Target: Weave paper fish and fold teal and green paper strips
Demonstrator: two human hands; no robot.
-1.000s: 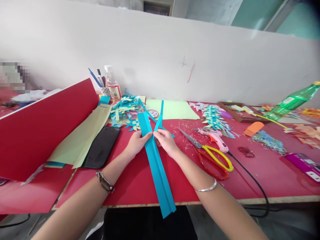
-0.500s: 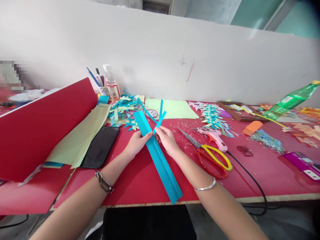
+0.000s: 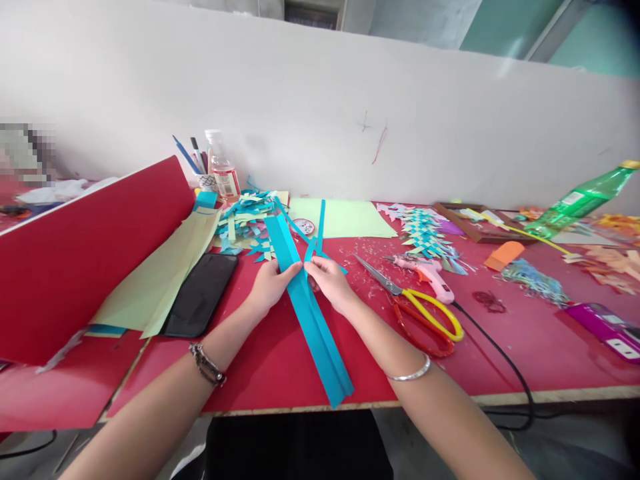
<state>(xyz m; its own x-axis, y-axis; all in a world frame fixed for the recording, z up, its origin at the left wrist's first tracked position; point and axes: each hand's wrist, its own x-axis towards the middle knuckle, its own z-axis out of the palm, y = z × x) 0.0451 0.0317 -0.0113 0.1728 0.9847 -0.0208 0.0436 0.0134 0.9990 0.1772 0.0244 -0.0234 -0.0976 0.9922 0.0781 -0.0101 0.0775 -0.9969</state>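
Observation:
A long turquoise paper strip (image 3: 320, 333), creased lengthwise, slants over the table between my hands. My left hand (image 3: 270, 285) pinches it near its upper part, thumb on top. My right hand (image 3: 330, 283) is closed at the strip's right edge, thumb almost meeting the left one. Beyond the right fingers narrow turquoise strips (image 3: 321, 223) lie on the table, and short pieces stick out around the fingertips. Whether the right fingers hold a narrow piece or only the wide strip's edge I cannot tell. Scissors (image 3: 440, 315) with yellow and red handles lie right of my right hand.
A pink glue gun (image 3: 434, 279) with a black cord lies behind the scissors. At left are a black phone (image 3: 203, 297), pale paper sheets (image 3: 150, 290) and a red board (image 3: 100, 260). Cut strips (image 3: 250, 213), a woven paper piece (image 3: 425, 230) and a green bottle (image 3: 575, 203) stand farther back.
The wide strip has shifted slightly left and my thumbs have come closer together. The narrow piece that pointed up right from my right fingers now points lower, behind the hand.

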